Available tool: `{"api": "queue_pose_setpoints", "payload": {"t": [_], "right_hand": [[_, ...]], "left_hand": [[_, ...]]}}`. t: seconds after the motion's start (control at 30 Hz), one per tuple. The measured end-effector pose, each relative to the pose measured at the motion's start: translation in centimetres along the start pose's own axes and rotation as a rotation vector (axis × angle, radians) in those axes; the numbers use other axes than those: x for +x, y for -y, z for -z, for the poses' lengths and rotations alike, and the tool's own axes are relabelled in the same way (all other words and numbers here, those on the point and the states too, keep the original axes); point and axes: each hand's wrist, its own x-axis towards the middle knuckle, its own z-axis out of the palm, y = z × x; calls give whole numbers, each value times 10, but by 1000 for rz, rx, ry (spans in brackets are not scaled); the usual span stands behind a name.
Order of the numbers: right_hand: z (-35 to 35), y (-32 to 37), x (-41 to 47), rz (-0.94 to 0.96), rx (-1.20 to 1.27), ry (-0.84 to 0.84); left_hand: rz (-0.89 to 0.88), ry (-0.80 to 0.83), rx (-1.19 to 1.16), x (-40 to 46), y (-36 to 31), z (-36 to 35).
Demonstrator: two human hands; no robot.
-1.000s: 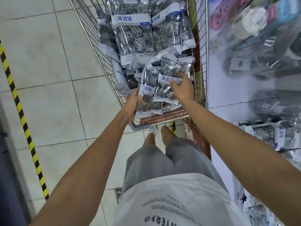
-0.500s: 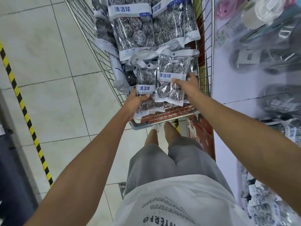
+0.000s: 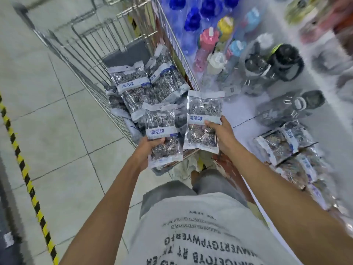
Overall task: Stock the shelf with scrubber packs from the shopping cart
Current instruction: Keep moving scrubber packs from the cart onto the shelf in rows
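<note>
My left hand (image 3: 148, 150) grips a clear pack of steel-wool scrubbers (image 3: 162, 129) by its lower half, above the near end of the wire shopping cart (image 3: 80, 60). Just to its right, my right hand (image 3: 223, 134) holds a second scrubber pack (image 3: 203, 111) upright at the cart's right rim. Several more packs (image 3: 137, 88) lie piled in the cart basket. On the white shelf (image 3: 240, 131) to the right, several scrubber packs (image 3: 280, 144) lie flat.
The shelf also carries bottles and flasks (image 3: 271, 66) and blue items (image 3: 193, 18) further along. Tiled floor spreads to the left, crossed by a yellow-and-black hazard stripe (image 3: 24, 169). My legs stand right behind the cart handle.
Both hands have lifted their packs up out of the cart pile. The view has swung up and to the right, showing more of the shelf.
</note>
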Motion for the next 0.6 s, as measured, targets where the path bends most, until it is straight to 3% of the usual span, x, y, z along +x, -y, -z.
{"api": "queue_pose_setpoints", "payload": {"t": [0.33, 0.6], "right_hand": [[121, -38, -126, 59, 463, -365], [224, -148, -222, 105, 723, -556]], "left_hand": [[-157, 256, 293, -44, -23, -96], [-133, 422, 508, -75, 36, -189]]}}
